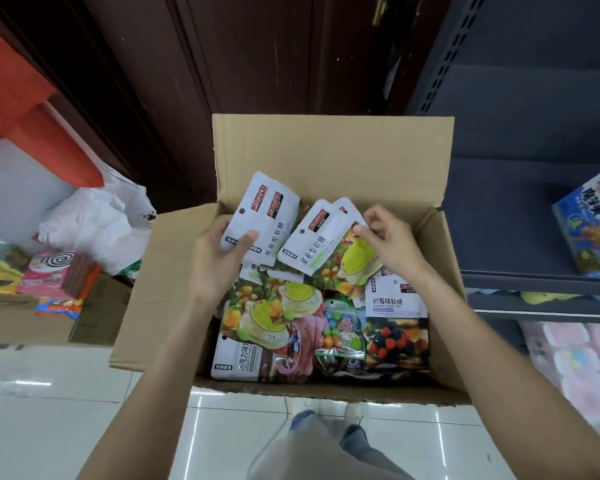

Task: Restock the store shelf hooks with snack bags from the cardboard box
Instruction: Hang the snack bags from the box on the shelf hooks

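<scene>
Nearest the camera, below both forearms, lie the person's grey trousers (312,452) and shoes on a glossy white tiled floor (49,427). Just beyond stands an open brown cardboard box (326,150), flaps spread, with both hands reaching into it.

Under the hands the box holds a loose pile of flat glossy snack bags, each with a white header, a round hang hole and dark Chinese print above a bright picture. Beneath the left wrist lies a chocolate-print bag (243,362); between the two wrists lies a small cartoon candy bag (342,336); under the right wrist lies a berry-picture bag (397,323). How many more lie underneath cannot be told.

The left hand (219,265) grips a fanned pair of white-topped bags (260,220), thumb pressed on the front, fingers behind. The right hand (388,240) pinches the top corner of another fanned pair, green-fruit bags (323,244), between thumb and forefinger. The two held bunches sit just beside each other, the hands apart.

Left of the left hand, on the floor, are a crumpled white plastic bag (97,223), a pink mosquito-coil box (52,271) and a second, lower carton (49,317). Right of the right hand rises a dark grey metal shelf unit (534,168), carrying one blue printed box (589,223). Behind the box stands dark brown wood panelling (222,57).
</scene>
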### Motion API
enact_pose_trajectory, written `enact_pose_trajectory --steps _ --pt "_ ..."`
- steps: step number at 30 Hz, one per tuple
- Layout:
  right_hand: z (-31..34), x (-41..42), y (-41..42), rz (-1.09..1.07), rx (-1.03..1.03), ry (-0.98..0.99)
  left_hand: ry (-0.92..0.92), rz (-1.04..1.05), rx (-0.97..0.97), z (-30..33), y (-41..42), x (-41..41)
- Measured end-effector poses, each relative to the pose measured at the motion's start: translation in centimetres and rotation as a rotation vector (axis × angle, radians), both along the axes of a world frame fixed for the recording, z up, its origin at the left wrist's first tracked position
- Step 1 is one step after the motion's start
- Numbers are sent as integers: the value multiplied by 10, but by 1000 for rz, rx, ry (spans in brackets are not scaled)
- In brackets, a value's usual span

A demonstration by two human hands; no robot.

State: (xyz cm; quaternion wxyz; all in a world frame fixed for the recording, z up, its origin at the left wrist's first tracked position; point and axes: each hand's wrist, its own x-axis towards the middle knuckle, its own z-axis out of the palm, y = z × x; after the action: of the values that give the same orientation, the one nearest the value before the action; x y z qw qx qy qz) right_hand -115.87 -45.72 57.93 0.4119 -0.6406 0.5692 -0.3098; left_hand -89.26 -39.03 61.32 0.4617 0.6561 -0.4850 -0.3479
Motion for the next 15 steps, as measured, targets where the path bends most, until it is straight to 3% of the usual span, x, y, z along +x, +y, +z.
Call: enact_pose_trajectory --steps 2,5,9,15 --pt "19 -10 14 -141 -45 -65 -89 -16 -67 14 2 -1" --pt "46 -27 40 -351 -74 -319 -184 -35 -129 31 10 -14" --pt "72 -46 72 -515 -22 -526 -121 -24 -202 60 24 -48" --pt "97 -85 109 -507 73 -780 154 -225 -181 106 37 -131"
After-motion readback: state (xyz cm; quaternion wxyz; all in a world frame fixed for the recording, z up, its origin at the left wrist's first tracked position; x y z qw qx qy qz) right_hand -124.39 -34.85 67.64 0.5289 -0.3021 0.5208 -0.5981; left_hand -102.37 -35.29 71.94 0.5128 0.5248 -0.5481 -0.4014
